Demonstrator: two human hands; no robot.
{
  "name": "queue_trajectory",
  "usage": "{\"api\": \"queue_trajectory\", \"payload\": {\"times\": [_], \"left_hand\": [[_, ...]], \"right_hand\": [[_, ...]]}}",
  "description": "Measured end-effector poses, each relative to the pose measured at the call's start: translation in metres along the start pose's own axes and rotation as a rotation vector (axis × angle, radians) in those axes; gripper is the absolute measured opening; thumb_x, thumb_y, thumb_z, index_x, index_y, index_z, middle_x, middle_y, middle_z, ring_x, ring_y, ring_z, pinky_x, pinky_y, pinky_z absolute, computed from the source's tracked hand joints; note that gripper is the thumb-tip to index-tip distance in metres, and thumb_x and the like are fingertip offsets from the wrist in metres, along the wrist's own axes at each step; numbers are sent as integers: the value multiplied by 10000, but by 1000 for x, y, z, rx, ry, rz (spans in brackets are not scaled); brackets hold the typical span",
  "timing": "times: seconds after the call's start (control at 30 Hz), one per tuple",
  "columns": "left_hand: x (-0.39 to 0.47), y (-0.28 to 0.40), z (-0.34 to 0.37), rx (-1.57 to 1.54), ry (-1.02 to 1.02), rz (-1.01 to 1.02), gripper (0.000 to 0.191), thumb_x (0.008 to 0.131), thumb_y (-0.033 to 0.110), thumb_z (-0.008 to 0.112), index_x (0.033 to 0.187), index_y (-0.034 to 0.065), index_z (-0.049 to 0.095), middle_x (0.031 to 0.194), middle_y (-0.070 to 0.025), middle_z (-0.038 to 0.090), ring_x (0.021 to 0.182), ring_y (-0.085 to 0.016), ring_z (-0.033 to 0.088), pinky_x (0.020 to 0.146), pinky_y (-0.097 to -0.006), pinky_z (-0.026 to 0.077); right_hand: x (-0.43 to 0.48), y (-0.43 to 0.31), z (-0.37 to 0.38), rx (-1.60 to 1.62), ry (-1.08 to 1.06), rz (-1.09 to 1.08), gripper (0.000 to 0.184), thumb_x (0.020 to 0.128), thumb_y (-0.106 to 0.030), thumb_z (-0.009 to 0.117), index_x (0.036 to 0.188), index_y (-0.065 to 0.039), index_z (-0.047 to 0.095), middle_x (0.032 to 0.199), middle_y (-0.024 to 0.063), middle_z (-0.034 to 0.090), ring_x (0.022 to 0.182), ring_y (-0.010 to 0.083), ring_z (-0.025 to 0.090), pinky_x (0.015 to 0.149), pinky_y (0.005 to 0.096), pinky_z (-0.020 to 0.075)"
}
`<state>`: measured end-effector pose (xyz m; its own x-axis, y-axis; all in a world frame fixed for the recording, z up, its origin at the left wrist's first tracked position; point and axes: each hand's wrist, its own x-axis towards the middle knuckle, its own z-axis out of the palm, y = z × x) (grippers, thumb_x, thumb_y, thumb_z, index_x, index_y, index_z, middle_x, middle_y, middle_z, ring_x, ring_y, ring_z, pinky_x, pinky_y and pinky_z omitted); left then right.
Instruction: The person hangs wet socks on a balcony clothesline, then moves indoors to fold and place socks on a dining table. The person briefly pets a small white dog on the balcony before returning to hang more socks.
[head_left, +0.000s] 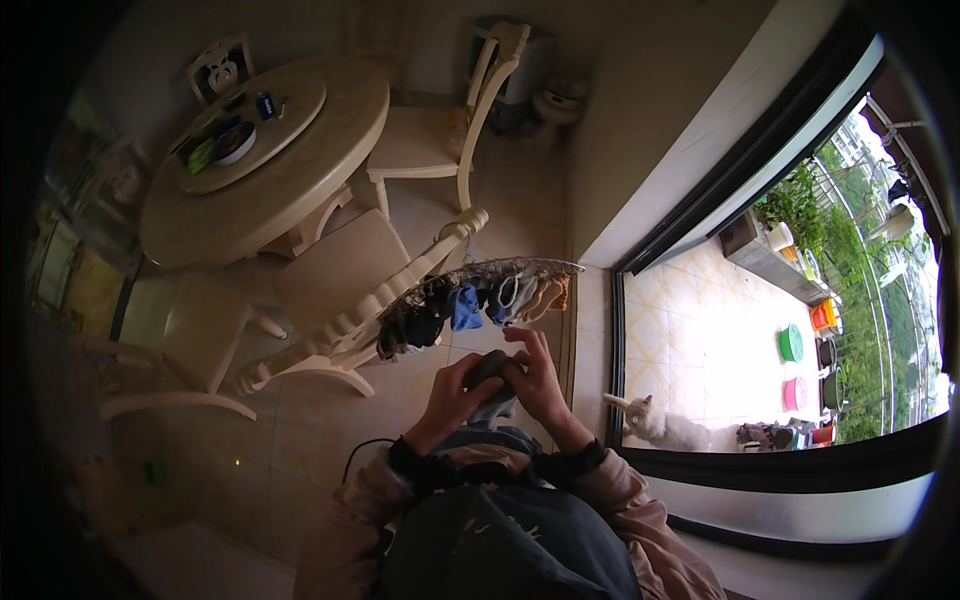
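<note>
In front of my body, both hands grip a dark grey cloth item (493, 366), possibly a sock, with a paler part hanging below. My left hand (459, 394) closes on its left side, thumb across the front. On the other side, my right hand (538, 381) pinches it, one finger stretched out away from the cloth. Just beyond my hands, a round metal clip hanger (525, 262) hangs at a chair back. Clipped along it are a blue cloth piece (466, 307), black cloth pieces (424, 327) and a tan sock-like piece (541, 301).
A cream chair (341, 262) stands close ahead on the left, beside a round table (360, 97) holding a bowl (238, 144) and a can (265, 106). To the right, a white cat (667, 426) is at the black-framed doorway (619, 360). Green (790, 343) and pink (795, 394) basins lie outside.
</note>
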<state>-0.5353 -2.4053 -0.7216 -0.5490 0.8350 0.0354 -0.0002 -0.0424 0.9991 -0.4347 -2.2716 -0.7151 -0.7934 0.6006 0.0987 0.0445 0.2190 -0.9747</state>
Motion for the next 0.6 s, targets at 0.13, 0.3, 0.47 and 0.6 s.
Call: {"api": "queue_trajectory", "payload": {"times": [0.13, 0.3, 0.47, 0.6], "left_hand": [[-4, -8, -9, 132, 19, -45, 185, 890, 154, 612, 982, -6, 601, 718, -62, 588, 654, -73, 532, 592, -245, 444], [-8, -24, -22, 102, 15, -72, 138, 895, 105, 596, 979, -4, 604, 726, -55, 600, 660, -72, 547, 590, -243, 448], [-9, -34, -30, -33, 30, -96, 110, 906, 64, 576, 993, 2, 603, 802, -9, 605, 714, -43, 532, 624, -204, 444], [-12, -48, -41, -131, 5, -156, 116, 907, 78, 582, 997, 6, 599, 817, -19, 616, 731, -52, 548, 641, -212, 457]], "right_hand": [[8, 5, -7, 19, -322, 118, 324, 780, -20, 589, 1104, -13, 571, 1009, 92, 595, 834, 163, 586, 707, 277, 482], [6, 7, -3, -307, -221, -216, 159, 788, -86, 654, 920, -20, 595, 765, 33, 614, 741, 129, 577, 680, 285, 472], [3, 11, 11, -57, -329, 121, 165, 765, -77, 678, 892, -30, 585, 781, 43, 620, 746, 128, 581, 672, 292, 475], [5, 21, 19, -75, -345, 156, 180, 760, -76, 681, 907, -29, 589, 792, 47, 628, 754, 132, 587, 684, 297, 482]]}}
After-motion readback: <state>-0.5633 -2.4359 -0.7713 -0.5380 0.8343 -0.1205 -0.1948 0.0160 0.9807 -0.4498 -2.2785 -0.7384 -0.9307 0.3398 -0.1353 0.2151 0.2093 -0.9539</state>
